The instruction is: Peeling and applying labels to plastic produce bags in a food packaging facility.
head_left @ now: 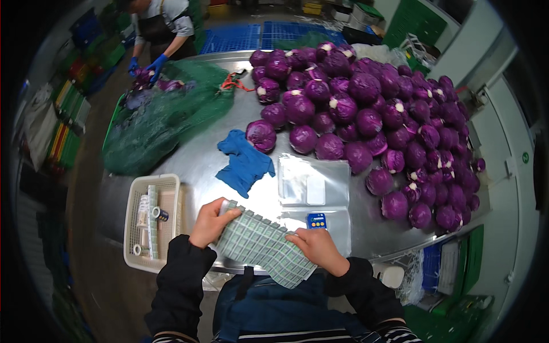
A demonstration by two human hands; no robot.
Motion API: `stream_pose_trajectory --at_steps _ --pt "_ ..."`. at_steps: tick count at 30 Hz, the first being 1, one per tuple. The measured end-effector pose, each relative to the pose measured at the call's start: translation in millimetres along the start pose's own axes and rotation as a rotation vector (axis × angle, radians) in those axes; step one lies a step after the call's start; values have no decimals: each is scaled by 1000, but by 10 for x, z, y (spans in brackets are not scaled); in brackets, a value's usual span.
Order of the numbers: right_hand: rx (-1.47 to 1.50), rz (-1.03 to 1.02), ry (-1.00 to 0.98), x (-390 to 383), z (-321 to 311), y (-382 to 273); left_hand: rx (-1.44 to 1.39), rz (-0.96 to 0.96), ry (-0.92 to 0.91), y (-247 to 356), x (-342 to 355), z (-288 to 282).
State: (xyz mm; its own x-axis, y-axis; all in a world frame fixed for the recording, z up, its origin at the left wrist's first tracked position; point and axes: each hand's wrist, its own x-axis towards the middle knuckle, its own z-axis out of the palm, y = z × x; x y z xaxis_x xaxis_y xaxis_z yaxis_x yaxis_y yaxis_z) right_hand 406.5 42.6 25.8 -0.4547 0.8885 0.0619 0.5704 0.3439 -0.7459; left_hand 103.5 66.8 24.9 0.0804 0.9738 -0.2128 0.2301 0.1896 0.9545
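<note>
I have both hands on one thing, the green-and-white label sheet, which spans the gap between them at the near edge of the counter. Its long axis slants, running from the upper left down toward the lower right, and the lower right corner reaches past that near edge toward the body. My left hand pinches the upper left corner, thumb on top; my right hand grips the opposite end, thumb laid over the edge, though I can't make out how the fingers sit underneath.

The relation I judge to matter most is between the sheet and the clear plastic bags, which lie flat straight ahead of the right hand, just past the sheet's far edge. The right hand is the nearer one to them, with a small blue item resting on the bags just beyond its knuckles; the left is farther off to the side, closer to the white basket. Ahead of the left hand I see the blue glove, and the purple cabbages heap up beyond the bags and to the right
</note>
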Motion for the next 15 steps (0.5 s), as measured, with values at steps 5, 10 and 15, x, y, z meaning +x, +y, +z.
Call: stream_pose_trajectory --at_steps 5,10,15 --pt "-54 199 220 -260 -146 286 46 125 248 -292 -339 16" --pt "140 459 750 -813 -934 1311 -51 -93 -656 -934 -1237 224" --pt "412 362 856 -716 -1216 997 -248 176 -659 -999 -1899 361"
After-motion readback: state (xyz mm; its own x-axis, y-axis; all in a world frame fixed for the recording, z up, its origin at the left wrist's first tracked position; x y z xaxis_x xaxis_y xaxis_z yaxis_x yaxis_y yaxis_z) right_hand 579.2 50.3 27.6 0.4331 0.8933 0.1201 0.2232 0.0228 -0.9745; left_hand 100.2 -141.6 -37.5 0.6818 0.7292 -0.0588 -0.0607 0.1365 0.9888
